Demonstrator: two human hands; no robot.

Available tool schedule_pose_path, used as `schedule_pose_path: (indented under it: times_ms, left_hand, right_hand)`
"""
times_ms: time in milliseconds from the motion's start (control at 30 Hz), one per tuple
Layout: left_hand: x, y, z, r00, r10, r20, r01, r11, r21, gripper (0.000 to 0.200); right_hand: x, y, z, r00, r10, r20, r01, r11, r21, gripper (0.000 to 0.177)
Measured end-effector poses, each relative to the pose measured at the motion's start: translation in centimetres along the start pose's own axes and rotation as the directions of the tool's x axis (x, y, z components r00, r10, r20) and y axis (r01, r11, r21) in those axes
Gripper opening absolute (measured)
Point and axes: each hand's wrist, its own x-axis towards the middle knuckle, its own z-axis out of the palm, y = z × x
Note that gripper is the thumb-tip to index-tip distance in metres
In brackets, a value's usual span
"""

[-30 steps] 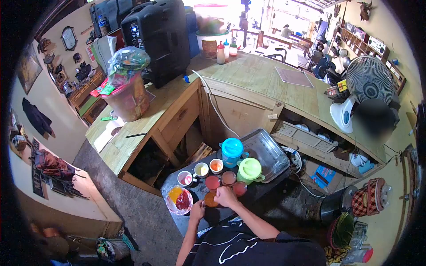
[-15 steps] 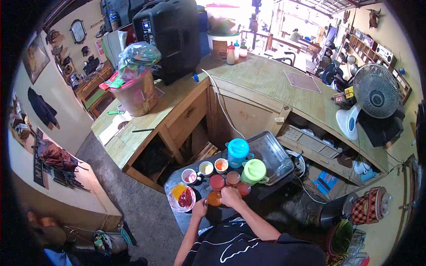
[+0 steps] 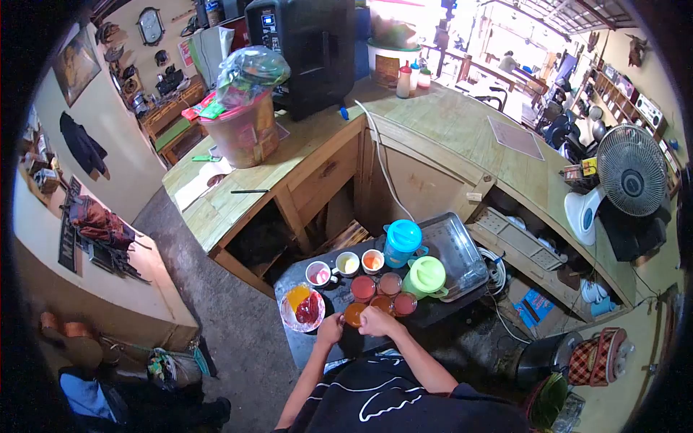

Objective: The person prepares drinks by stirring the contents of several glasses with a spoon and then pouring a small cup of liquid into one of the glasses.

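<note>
Both hands are at a glass of orange drink [image 3: 354, 313] near the front of a dark table [image 3: 292, 346]. My left hand [image 3: 330, 329] is closed at the glass's left side, gripping it. My right hand [image 3: 376, 322] is closed over its right rim; what its fingers hold is too small to make out. Just beyond are glasses of reddish drink, among them one at the back left [image 3: 363, 289] and one at the right [image 3: 405, 304]. To the left, a white bowl [image 3: 286, 316] contains yellow and red pieces. Three white cups stand behind, including one with orange contents [image 3: 372, 260].
A blue pitcher [image 3: 403, 242] and a light green pitcher [image 3: 427, 276] stand right of the glasses, beside a metal tray [image 3: 462, 263]. A wooden counter [image 3: 440, 112] bends round behind, carrying a pink bucket [image 3: 242, 133], a black speaker [image 3: 307, 58] and a fan [image 3: 632, 169].
The view has shifted, so the scene sits further right. Relative to the glasses, my right hand has moved left and nearer to me, uncovering another reddish glass. My left hand stays at the orange drink.
</note>
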Motion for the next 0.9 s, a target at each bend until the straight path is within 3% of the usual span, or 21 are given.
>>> schedule_pose_path:
  times_ms: [33, 133, 167, 233, 267, 333, 433, 533, 633, 667, 767, 800, 900]
  left_hand:
    - [0.0, 0.1, -0.1, 1.000, -0.002, 0.008, 0.002, 1.000, 0.001, 0.024]
    - [0.1, 0.6, -0.4, 1.000, -0.009, 0.006, 0.009, 1.000, 0.018, 0.023]
    - [0.0, 0.7, -0.5, 1.000, -0.014, 0.003, 0.014, 1.000, 0.026, 0.022]
    - [0.0, 0.2, -0.2, 1.000, 0.004, -0.007, -0.004, 1.000, 0.012, 0.023]
    - [0.1, 0.0, -0.1, 1.000, 0.015, -0.011, -0.015, 1.000, 0.004, 0.023]
    - [-0.1, 0.2, -0.1, 1.000, -0.001, -0.014, 0.001, 1.000, 0.005, 0.023]
    - [-0.1, 0.5, -0.1, 1.000, -0.022, -0.006, 0.022, 0.999, 0.036, 0.022]
    - [0.0, 0.1, -0.3, 1.000, 0.002, -0.012, -0.002, 0.999, 0.035, 0.022]
    - [0.1, 0.3, -0.1, 1.000, 0.003, -0.023, -0.002, 1.000, 0.029, 0.022]
    - [0.1, 0.4, -0.1, 1.000, -0.007, -0.019, 0.008, 0.999, 0.031, 0.022]
    - [0.2, -0.1, 0.1, 1.000, -0.005, -0.017, 0.006, 0.999, 0.032, 0.021]
    - [0.1, -0.1, 0.1, 1.000, -0.008, -0.010, 0.009, 0.999, 0.044, 0.021]
    - [0.3, -0.2, -0.1, 1.000, 0.013, -0.013, -0.013, 1.000, 0.021, 0.021]
  right_hand:
    - [-0.1, -0.4, -0.1, 0.998, 0.014, 0.056, -0.023, 0.987, 0.161, 0.019]
    - [0.5, -0.4, 0.2, 0.923, 0.043, -0.382, -0.009, 0.996, 0.091, 0.018]
    - [0.5, -0.2, -0.1, 0.884, 0.040, -0.466, -0.064, 0.997, -0.035, 0.019]
    - [0.1, -0.4, -0.9, 0.909, 0.090, -0.406, -0.183, 0.963, -0.196, 0.018]
    - [0.1, -0.3, -0.8, 0.952, 0.067, -0.300, -0.125, 0.976, -0.178, 0.018]
    - [0.1, 0.4, -0.4, 0.997, 0.010, -0.082, -0.020, 0.992, -0.121, 0.017]
    - [0.3, 0.5, 0.5, 0.998, 0.005, -0.068, 0.005, 0.988, 0.156, 0.016]
    - [0.5, 0.5, 0.6, 0.879, 0.010, -0.476, -0.013, 1.000, -0.004, 0.016]
    - [0.4, 0.7, 0.4, 0.879, 0.087, -0.469, -0.124, 0.991, -0.048, 0.016]
    - [0.3, 0.7, 0.3, 0.927, 0.060, -0.370, -0.112, 0.986, -0.120, 0.015]
    - [0.1, 0.6, 1.1, 0.997, 0.007, -0.075, -0.003, 0.999, 0.044, 0.013]
    - [0.1, -0.5, 0.6, 0.999, 0.042, -0.014, -0.040, 0.995, 0.090, 0.013]
    - [1.5, 1.3, 2.0, 0.925, 0.065, -0.373, -0.002, 0.986, 0.166, 0.014]
